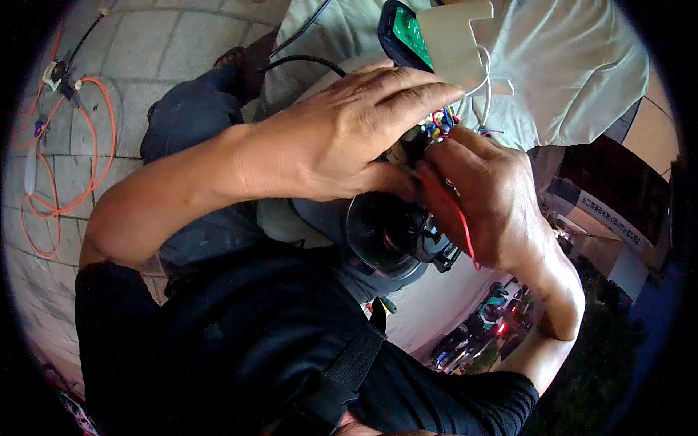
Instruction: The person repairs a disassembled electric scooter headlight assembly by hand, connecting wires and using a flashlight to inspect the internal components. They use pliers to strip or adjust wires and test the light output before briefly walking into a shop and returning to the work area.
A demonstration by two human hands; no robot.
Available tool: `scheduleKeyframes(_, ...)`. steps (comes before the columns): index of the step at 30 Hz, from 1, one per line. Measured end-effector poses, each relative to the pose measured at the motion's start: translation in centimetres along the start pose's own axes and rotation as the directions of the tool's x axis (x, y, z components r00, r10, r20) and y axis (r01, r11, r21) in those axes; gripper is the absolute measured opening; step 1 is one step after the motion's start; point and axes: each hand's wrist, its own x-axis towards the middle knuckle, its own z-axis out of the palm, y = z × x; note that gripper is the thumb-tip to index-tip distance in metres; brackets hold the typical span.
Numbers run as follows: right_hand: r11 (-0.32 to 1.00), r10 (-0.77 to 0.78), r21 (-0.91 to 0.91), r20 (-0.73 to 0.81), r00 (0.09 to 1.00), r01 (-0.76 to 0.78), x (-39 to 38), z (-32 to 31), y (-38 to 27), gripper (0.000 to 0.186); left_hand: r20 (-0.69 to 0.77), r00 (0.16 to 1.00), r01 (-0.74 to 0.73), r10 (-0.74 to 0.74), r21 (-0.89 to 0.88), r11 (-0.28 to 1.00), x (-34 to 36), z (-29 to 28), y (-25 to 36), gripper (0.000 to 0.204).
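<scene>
My left hand reaches across an opened appliance with a dark, glossy round body. Its fingers stretch over the far side and its thumb presses on the near side, gripping the housing. Curled in at the opening is my right hand, its fingers bent among thin coloured wires. A red wire trails over this hand and hangs toward me. The right fingertips and much of the inside are hidden by the hands.
A pale cloth lies beyond the hands, bearing a green circuit board in a dark shell and a beige plastic panel. A black cable runs to the appliance. An orange cord coils on the paving at left.
</scene>
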Motion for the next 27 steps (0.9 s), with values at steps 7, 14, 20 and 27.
scheduleKeyframes(7,0.984,-0.175,0.026,-0.03,0.984,0.175,0.4,0.3,1.7,0.018,0.052,0.995,0.086,-0.09,0.081,0.993,-0.4,0.0,0.6,0.092)
scheduleKeyframes(14,0.966,-0.139,0.209,-0.066,0.988,0.15,0.3,0.5,3.0,0.015,0.072,0.99,0.112,-0.121,0.115,0.987,-0.5,-0.3,0.9,0.088)
scheduleKeyframes(20,0.965,-0.239,0.097,-0.04,0.97,0.242,0.1,0.6,3.2,0.015,0.091,0.984,0.142,-0.154,0.126,0.982,-0.7,0.0,1.2,0.088)
scheduleKeyframes(27,0.979,-0.2,0.032,0.039,0.979,0.199,0.1,0.1,2.6,0.018,0.106,0.982,0.141,-0.157,0.144,0.979,-0.9,-0.5,1.0,0.087)
